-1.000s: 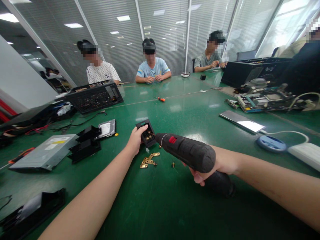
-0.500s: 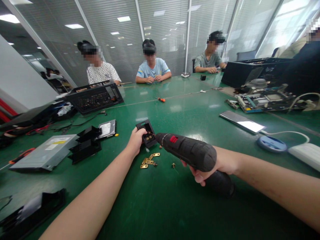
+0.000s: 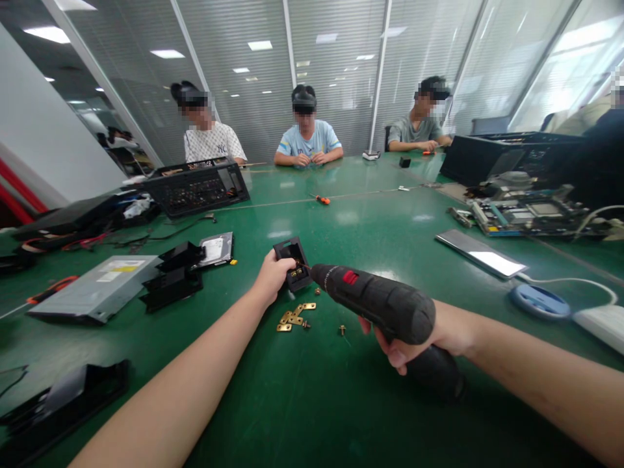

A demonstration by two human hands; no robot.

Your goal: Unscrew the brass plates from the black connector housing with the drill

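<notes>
Left hand (image 3: 273, 278) clamped on the black box (image 3: 292, 252), right hand (image 3: 431, 331) gripping the drill (image 3: 380, 302): brace your box firmly, line up square on what's probably a brass screw (image 3: 294, 267).

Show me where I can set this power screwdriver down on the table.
Bare green tabletop lies between your forearms, nearer than the small brass plates, and ahead, between the black plastic box and the orange-handled screwdriver. Crowded: left by the grey metal drive, right by the green circuit board.

Legible: "NY" on white T-shirt (image 3: 214, 142), person seated opposite. Labels on silver drive (image 3: 95, 296) and hard disk (image 3: 217, 249): too small to read.
</notes>
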